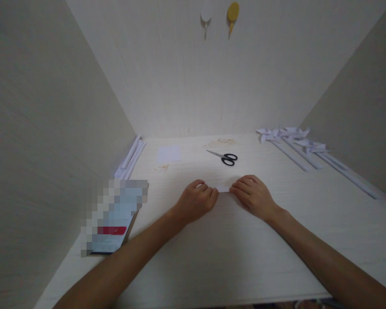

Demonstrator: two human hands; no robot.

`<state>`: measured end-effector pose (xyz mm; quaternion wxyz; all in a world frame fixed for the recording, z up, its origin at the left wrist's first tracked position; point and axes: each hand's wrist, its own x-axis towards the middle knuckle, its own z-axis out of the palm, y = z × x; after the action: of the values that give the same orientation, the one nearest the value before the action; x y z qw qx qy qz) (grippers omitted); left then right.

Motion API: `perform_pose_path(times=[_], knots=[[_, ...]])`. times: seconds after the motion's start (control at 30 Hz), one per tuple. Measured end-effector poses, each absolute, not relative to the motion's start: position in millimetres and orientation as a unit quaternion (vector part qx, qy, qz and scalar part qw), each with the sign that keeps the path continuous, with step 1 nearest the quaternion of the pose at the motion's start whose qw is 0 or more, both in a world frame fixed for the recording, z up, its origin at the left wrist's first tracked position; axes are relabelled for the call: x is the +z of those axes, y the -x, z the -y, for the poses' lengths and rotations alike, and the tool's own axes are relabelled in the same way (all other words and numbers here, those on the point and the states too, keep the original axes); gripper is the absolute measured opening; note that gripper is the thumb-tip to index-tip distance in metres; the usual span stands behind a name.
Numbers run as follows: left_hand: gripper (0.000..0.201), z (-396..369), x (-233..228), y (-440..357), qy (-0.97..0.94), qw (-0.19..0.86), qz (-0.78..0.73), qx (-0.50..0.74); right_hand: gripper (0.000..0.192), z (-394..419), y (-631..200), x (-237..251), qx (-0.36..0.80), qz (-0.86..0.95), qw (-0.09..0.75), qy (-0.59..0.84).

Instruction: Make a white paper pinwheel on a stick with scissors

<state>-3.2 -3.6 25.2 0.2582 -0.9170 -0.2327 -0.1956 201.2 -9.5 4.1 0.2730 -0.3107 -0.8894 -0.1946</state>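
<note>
Between my two hands, near the middle of the table, a narrow piece of white paper shows. My left hand is closed on its left end, the fingers curled. Around the right end the fingers of my right hand are pressed together. Most of the paper is hidden under the fingers. Just beyond my hands lies a pair of scissors with black handles, the blades pointing left. A white square of paper rests farther back on the left, with several thin toothpick-like sticks in front of it.
Rolled white paper tubes lie along the left wall. A tablet-like screen, partly blurred, sits beside my left forearm. Several paper pinwheels on paper sticks lie at the back right. More thin sticks are near the back wall, which carries two hooks.
</note>
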Motion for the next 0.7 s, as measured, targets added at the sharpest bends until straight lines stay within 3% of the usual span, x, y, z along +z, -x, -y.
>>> perform_pose_path(times=[0.1, 0.17, 0.3, 0.37, 0.43, 0.5, 0.7], knots=[[0.019, -4.6, 33.7, 14.6, 0.914, 0.227, 0.240, -0.235, 0.017, 6.5, -208.0, 6.1, -0.179, 0.876, 0.291, 0.339], [0.020, -8.8, 37.4, 20.0, 0.903, 0.148, 0.269, -0.300, 0.017, 6.2, -209.1, 7.1, -0.134, 0.848, 0.342, 0.383], [0.020, -10.6, 35.5, 14.0, 0.784, -0.171, 0.393, -0.448, 0.022, 11.0, -200.4, 10.5, 0.073, 0.737, 0.460, 0.489], [0.036, -8.2, 30.3, 3.6, 0.701, -0.369, 0.391, -0.468, 0.025, 15.7, -192.1, 11.8, 0.181, 0.717, 0.456, 0.495], [0.038, -3.9, 24.7, -7.0, 0.616, -0.499, 0.393, -0.467, 0.025, 21.0, -183.8, 12.1, 0.253, 0.728, 0.423, 0.476], [0.035, 1.7, 20.7, -14.8, 0.570, -0.544, 0.423, -0.447, 0.025, 26.0, -177.0, 11.6, 0.287, 0.745, 0.395, 0.454], [0.026, 9.9, 13.3, -20.3, 0.558, -0.531, 0.490, -0.409, 0.026, 29.1, -170.4, 10.5, 0.305, 0.758, 0.351, 0.457]])
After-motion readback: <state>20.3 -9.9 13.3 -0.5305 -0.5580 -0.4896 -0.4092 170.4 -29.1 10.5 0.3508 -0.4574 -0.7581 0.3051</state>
